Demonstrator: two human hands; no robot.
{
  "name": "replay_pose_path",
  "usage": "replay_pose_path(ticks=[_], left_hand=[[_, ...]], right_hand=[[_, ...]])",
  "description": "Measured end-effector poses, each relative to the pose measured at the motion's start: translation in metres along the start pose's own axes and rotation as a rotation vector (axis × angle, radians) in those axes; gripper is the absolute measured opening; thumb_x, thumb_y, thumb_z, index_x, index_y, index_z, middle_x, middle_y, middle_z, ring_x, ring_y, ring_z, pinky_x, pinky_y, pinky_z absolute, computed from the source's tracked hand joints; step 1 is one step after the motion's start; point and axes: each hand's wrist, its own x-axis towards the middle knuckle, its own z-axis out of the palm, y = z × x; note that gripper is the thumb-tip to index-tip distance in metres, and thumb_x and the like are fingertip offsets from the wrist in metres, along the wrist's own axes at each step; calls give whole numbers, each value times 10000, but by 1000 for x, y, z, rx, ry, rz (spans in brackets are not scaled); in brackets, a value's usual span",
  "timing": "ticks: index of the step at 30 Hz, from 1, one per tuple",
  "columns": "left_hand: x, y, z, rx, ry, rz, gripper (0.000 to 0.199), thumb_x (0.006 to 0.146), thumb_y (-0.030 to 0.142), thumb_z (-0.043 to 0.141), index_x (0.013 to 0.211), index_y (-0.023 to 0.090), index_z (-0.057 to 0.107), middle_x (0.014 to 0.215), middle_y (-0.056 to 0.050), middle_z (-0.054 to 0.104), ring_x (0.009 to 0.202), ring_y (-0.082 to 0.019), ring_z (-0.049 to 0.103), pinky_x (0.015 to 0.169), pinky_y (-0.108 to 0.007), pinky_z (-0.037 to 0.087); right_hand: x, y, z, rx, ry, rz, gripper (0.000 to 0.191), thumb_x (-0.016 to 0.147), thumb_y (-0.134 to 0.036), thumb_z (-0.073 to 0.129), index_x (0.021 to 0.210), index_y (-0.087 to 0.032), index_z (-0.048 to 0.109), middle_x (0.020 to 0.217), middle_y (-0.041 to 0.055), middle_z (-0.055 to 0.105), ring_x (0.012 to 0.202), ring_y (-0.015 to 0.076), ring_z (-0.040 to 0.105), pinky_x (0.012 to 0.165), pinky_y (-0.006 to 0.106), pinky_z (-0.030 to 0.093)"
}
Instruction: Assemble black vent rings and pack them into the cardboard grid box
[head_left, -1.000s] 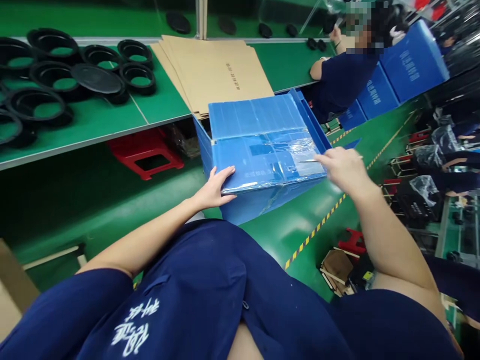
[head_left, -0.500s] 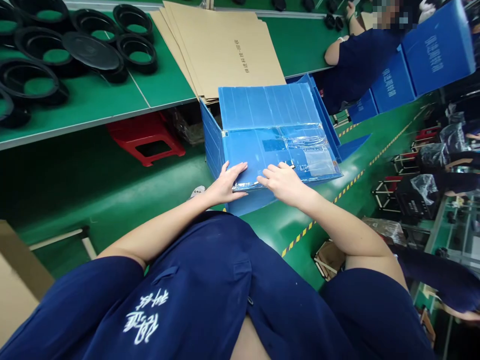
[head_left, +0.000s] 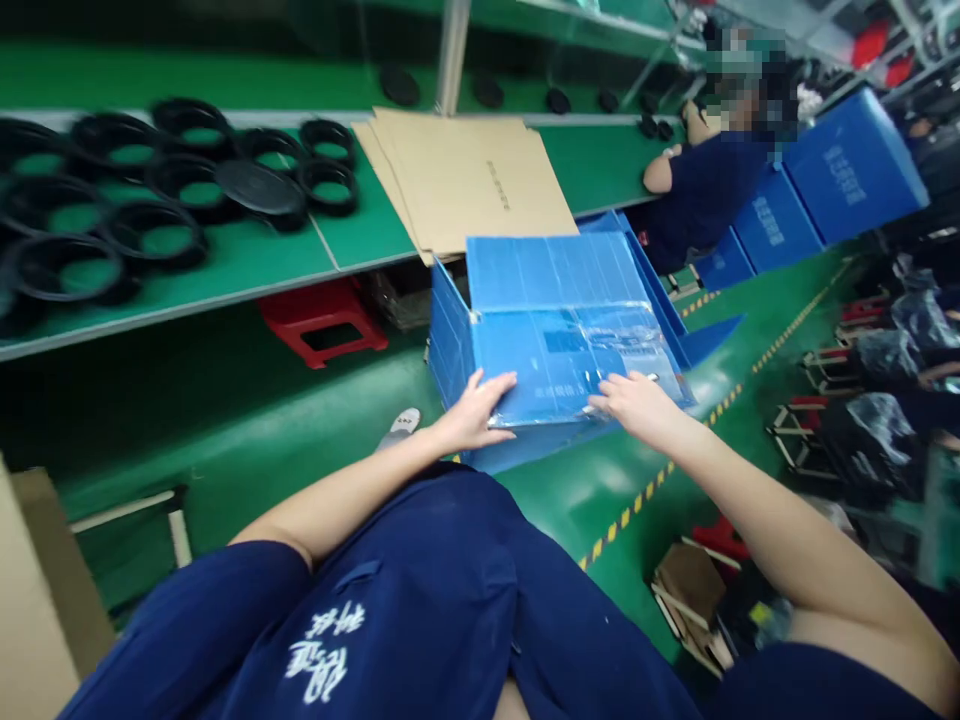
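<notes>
A blue corrugated-plastic box (head_left: 547, 360) stands in front of me, with clear tape and faded patches on its upper panel. My left hand (head_left: 476, 412) rests on its near left corner, fingers apart, some on top and some over the front edge. Farther right along the same edge is my right hand (head_left: 637, 405), its fingers curled and pressed together against the box. A small dark-and-light tip shows past its knuckles; what it belongs to is hidden in the hand. One side flap of the box hangs out at the far right.
Flat brown cardboard sheets (head_left: 465, 180) lie on the green workbench (head_left: 360, 245) beyond the box. Several black rings (head_left: 154, 235) and a black disc (head_left: 259, 188) are at left. Below is a red stool (head_left: 326, 325). A co-worker (head_left: 712, 200) sits near stacked blue boxes (head_left: 840, 185).
My right hand has slid rightward along the box's near edge, and the small tip moved with it. My left hand keeps to the corner. The camera view has tilted up and shifted left.
</notes>
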Motion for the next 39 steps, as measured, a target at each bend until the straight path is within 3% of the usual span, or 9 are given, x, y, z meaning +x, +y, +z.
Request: replay_pose_path(ticks=[6, 10, 13, 20, 23, 26, 31, 35, 39], left_hand=[[0, -12, -12, -25, -2, -31, 1093, 856, 529, 768, 1666, 221, 102, 1608, -237, 431, 1515, -351, 403, 1282, -666, 87], [-2, -17, -11, -1, -34, 13, 1061, 872, 573, 728, 1667, 203, 131, 1596, -250, 443, 1511, -381, 400, 1270, -689, 73], [0, -15, 1, 34, -94, 101, 930, 913, 620, 650, 1644, 203, 258, 1558, -260, 489, 1501, -415, 403, 1237, -746, 60], [-7, -7, 24, 229, -241, 325, 602, 928, 592, 641, 1486, 388, 545, 1623, -161, 442, 1475, -411, 443, 1182, -754, 286], [-7, -14, 29, 311, -252, 310, 564, 877, 512, 714, 1422, 531, 573, 1607, -29, 488, 1485, -331, 451, 1173, -599, 434], [-3, -25, 27, 328, -261, 304, 550, 870, 536, 702, 1408, 534, 590, 1602, -20, 493, 1516, -300, 409, 1157, -561, 476], [-14, -30, -6, 198, -251, 347, 617, 933, 597, 600, 1470, 295, 581, 1556, -233, 501, 1465, -423, 454, 1160, -795, 287], [-10, -36, -40, 201, -269, 297, 585, 993, 482, 567, 1527, 249, 513, 1579, -253, 465, 1482, -422, 431, 1191, -791, 134], [7, -48, -65, 215, -287, 314, 674, 1001, 551, 528, 1594, 249, 416, 1618, -221, 426, 1520, -389, 382, 1258, -681, 58]], right_hand=[[-52, 83, 31, -81, 97, 190, 366, 835, -7, 542, 886, -261, 800, 887, 127, 719, 907, 257, 655, 706, 381, 375], [-27, 128, 0, 113, 268, 495, 402, 904, -115, 500, 1094, -322, 787, 994, 156, 748, 873, 271, 698, 647, 396, 447], [82, 107, -46, 509, 419, 500, 309, 962, -281, 562, 1221, -289, 730, 1106, 100, 766, 979, 263, 728, 791, 356, 551], [403, -19, -125, 1324, 210, 457, 142, 933, -77, 595, 1035, -122, 684, 822, 51, 727, 621, 116, 651, 585, 214, 537], [473, -40, -142, 1359, 264, 421, 226, 969, -131, 594, 1183, -112, 663, 998, 98, 761, 826, 159, 719, 759, 274, 597], [495, -43, -148, 1397, 308, 373, 476, 972, -179, 618, 1441, -128, 553, 1403, 154, 650, 1236, 208, 650, 1054, 347, 531], [421, 7, -129, 1234, 293, 34, 433, 973, -178, 602, 1398, -98, 628, 1444, 160, 629, 1322, 226, 601, 1159, 381, 443], [247, 74, -79, 942, 408, 82, 340, 997, -226, 593, 1307, -142, 705, 1332, 114, 704, 1255, 234, 636, 1138, 414, 447], [57, 42, -11, 704, 459, 503, 387, 1055, -303, 507, 1367, -145, 672, 1382, 155, 668, 1306, 270, 605, 1145, 484, 440]])
